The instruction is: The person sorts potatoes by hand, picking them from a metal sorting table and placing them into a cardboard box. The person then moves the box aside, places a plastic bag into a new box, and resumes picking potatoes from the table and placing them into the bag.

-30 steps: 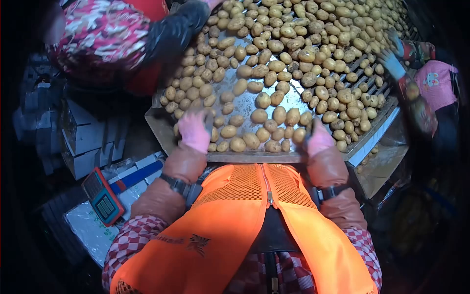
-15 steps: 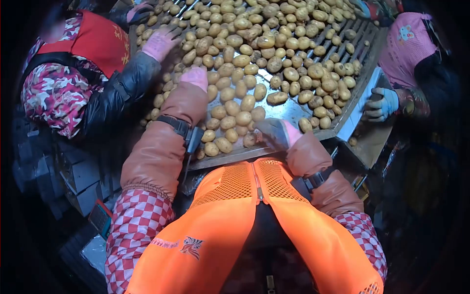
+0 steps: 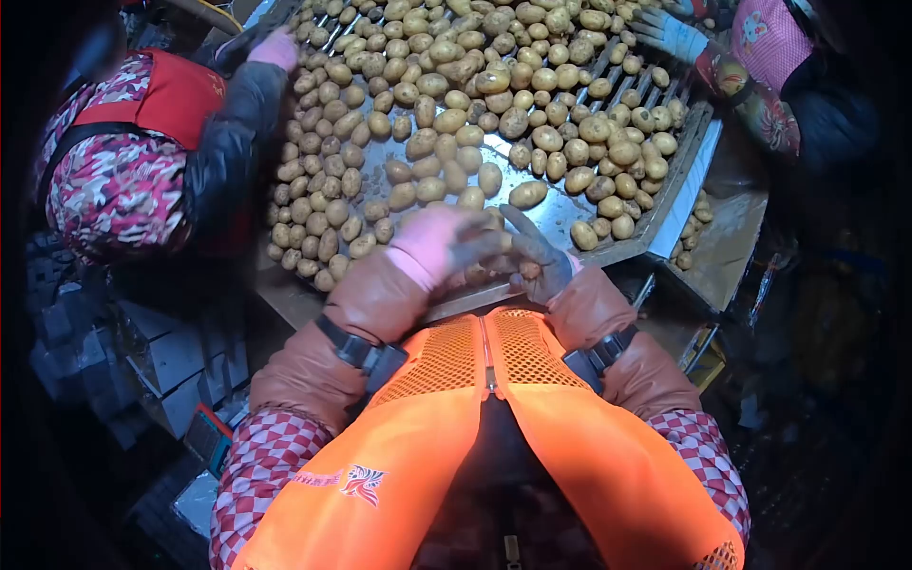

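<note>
Many potatoes (image 3: 446, 152) lie over a metal tray (image 3: 560, 205) and the slatted part behind it. My left hand (image 3: 451, 242), in a pink and grey glove and blurred by motion, reaches over the tray's near edge with its fingers spread towards the right. Just beside it is my right hand (image 3: 540, 255), in a similar glove, its fingers apart and curved towards the left one. A few potatoes show partly between and under both hands. Whether either hand grips one is hidden by blur and overlap.
At the left a co-worker's gloved hand (image 3: 275, 49) rests by the tray's edge. Another co-worker's gloved hand (image 3: 670, 36) reaches over the slats at the upper right. A cardboard box (image 3: 731, 249) with potatoes stands right of the tray. Boxes (image 3: 171, 361) lie lower left.
My left hand has moved right and nearer to me, beside my right hand. The left co-worker's hand has drawn back; the right co-worker's hand has moved up onto the slats.
</note>
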### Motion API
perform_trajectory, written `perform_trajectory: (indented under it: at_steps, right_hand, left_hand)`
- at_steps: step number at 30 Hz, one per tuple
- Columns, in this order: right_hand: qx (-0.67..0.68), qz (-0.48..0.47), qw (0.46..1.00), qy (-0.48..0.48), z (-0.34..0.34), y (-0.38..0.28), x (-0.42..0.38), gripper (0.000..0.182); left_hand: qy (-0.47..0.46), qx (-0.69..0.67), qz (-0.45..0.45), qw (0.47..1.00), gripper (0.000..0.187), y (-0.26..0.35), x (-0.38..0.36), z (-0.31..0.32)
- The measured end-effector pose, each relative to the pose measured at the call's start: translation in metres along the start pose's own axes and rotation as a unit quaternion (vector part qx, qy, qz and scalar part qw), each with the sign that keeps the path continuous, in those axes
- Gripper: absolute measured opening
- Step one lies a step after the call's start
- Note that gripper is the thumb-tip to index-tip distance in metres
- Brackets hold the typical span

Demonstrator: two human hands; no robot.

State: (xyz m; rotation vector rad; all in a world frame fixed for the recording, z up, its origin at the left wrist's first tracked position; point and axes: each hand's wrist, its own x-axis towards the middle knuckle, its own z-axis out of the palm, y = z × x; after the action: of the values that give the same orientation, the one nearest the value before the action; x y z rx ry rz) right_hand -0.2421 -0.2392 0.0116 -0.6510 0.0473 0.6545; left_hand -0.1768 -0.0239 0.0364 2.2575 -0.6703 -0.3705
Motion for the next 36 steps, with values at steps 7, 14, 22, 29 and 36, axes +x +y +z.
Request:
perform_trajectory:
  at_steps: [7, 14, 22, 29, 36]
  right_hand:
    - [-0.04, 0.009, 0.989, 0.143, -0.057, -0.02, -0.064, 0.03]
    - [-0.518, 0.131, 0.686, 0.494, -0.136, -0.054, -0.238, 0.038]
    - [-0.673, -0.154, 0.665, 0.284, -0.059, -0.046, -0.038, 0.033]
    - [-0.751, -0.064, 0.616, 0.227, -0.061, -0.038, 0.045, 0.058]
    - [0.055, -0.258, 0.91, 0.321, -0.15, -0.109, -0.102, 0.042]
  left_hand:
    - [0.017, 0.323, 0.057, 0.945, 0.06, -0.063, -0.002, -0.008]
    - [0.243, 0.212, -0.145, 0.935, 0.065, -0.123, 0.001, -0.004]
    - [0.014, 0.287, -0.133, 0.948, 0.07, -0.012, 0.028, 0.042]
    - [0.012, 0.249, 0.033, 0.968, 0.051, -0.052, -0.017, 0.017]
    - [0.205, 0.221, -0.123, 0.946, 0.049, -0.123, -0.094, -0.012]
